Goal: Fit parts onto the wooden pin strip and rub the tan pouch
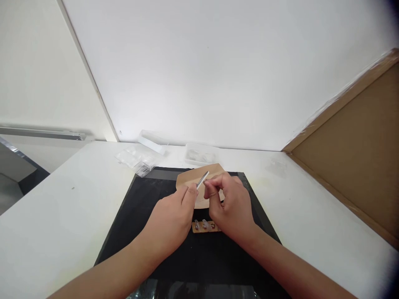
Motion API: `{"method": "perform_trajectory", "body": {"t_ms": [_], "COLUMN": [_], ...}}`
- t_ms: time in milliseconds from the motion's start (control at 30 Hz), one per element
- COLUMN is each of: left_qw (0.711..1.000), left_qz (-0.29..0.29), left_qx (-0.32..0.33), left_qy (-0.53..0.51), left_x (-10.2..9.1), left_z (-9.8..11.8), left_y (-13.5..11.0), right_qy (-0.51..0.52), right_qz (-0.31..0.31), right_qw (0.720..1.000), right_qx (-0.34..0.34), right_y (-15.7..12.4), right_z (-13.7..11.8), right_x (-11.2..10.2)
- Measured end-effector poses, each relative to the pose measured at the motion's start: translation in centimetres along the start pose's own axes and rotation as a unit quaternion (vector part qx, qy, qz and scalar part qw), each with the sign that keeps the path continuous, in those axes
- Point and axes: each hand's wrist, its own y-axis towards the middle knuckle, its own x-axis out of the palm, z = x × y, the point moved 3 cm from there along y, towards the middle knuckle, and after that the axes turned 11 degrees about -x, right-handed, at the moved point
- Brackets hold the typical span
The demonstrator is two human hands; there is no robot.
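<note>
My left hand is closed around a slim silver tool, perhaps tweezers, which points up and to the right. Just right of its tip, my right hand has thumb and forefinger pinched together; whatever lies between them is too small to make out. Behind both hands is a shallow brown paper tray, partly covered by them. Below the fingers, a small tan strip lies on the black mat, bearing several shiny round gold pieces and clear slivers. My right hand hides the strip's right end.
Against the back wall stand a clear plastic box and a long white translucent box. Clear plastic bags and a small clear case lie left of them. A brown cardboard panel borders the white table at right.
</note>
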Motion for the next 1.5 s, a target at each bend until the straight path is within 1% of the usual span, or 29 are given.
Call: {"method": "perform_trajectory", "body": {"t_ms": [100,233,333,467,567,667,767,867,1000,1100,1167,1267,1400,1500], "left_qw": [1.0,1.0,1.0,1.0,1.0,1.0,1.0,1.0,1.0,1.0,1.0,0.999,0.998,0.998], "left_qz": [-0.005,0.004,-0.006,-0.01,-0.014,-0.016,-0.021,-0.018,-0.024,-0.018,-0.017,-0.003,0.047,0.062], "left_qx": [0.001,0.005,-0.004,-0.009,-0.006,-0.006,-0.009,-0.007,0.0,0.001,0.006,0.022,0.039,0.017], "left_qy": [0.003,0.008,0.017,0.006,-0.003,-0.012,-0.02,-0.019,-0.011,-0.007,0.005,0.023,0.008,-0.004], "left_x": [0.0,-0.1,-0.1,-0.2,-0.2,-0.2,-0.2,-0.1,0.0,-0.2,-0.4,-0.6,-0.7,-0.4], "left_z": [0.0,0.1,0.1,0.0,0.1,0.1,0.1,0.0,-0.1,-0.2,-0.1,-0.2,-0.7,-1.6], "left_y": [0.0,0.1,0.1,0.0,0.1,0.1,0.1,0.0,-0.1,0.0,0.1,0.4,0.7,1.1], "right_qy": [0.005,-0.008,0.006,0.001,0.014,0.01,0.018,0.01,0.017,0.009,0.014,0.031,0.045,0.06], "right_qz": [-0.014,0.001,-0.026,-0.008,-0.018,-0.003,-0.016,-0.012,-0.039,-0.019,-0.022,-0.043,-0.012,-0.004], "right_qw": [1.0,1.0,1.0,1.0,1.0,1.0,1.0,1.0,0.999,0.999,0.999,0.999,0.999,0.998], "right_qx": [-0.002,0.003,-0.007,0.015,0.009,0.013,0.013,0.02,0.013,0.033,0.026,0.006,0.02,0.02], "right_y": [0.0,0.0,-0.1,-0.2,-0.2,-0.1,-0.1,-0.1,-0.1,-0.3,-0.3,-0.4,-0.2,-0.3], "right_z": [0.0,0.1,0.0,0.1,0.0,0.2,0.3,0.3,0.2,0.2,0.1,0.0,0.5,0.9], "right_x": [0.1,0.1,0.3,0.2,0.2,0.2,0.3,0.2,0.2,0.1,0.2,0.4,0.0,-0.1]}}
